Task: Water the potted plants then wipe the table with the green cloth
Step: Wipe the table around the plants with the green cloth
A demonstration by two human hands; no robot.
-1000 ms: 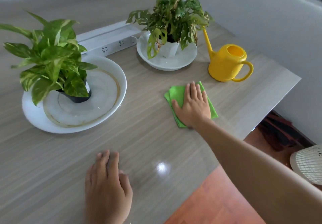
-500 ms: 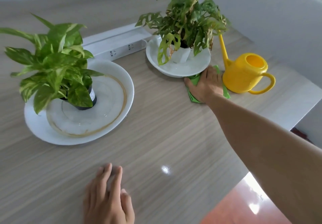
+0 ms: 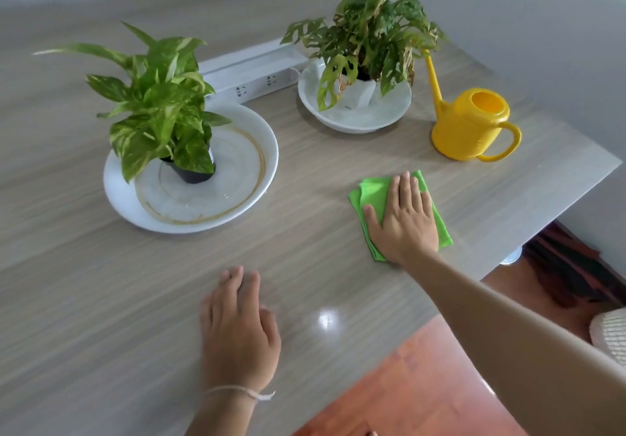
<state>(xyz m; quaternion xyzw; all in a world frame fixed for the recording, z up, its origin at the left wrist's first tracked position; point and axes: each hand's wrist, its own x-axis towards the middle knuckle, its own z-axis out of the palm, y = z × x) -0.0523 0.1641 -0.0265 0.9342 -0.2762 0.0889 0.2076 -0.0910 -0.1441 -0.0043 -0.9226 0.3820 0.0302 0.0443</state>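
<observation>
A folded green cloth [image 3: 371,195] lies flat on the wood-grain table [image 3: 305,178], right of centre. My right hand [image 3: 403,222] presses flat on top of it, fingers together and pointing away from me. My left hand [image 3: 238,330] rests palm down on the table near the front edge and holds nothing. A light green plant in a black pot [image 3: 193,173] stands in a large white dish [image 3: 128,198] at the left. At the back, a darker plant in a white pot [image 3: 359,91] stands in a smaller white dish [image 3: 355,122]. A yellow watering can [image 3: 469,127] sits at the right.
A white power strip box [image 3: 250,71] lies at the back between the two dishes. The table's right edge [image 3: 555,222] drops to a red-brown floor [image 3: 406,384], with dark items and a white mesh object [image 3: 609,337] beyond it.
My right hand has slid the green cloth back toward me, from beside the small dish and the watering can to the middle right of the table. My left hand stays put.
</observation>
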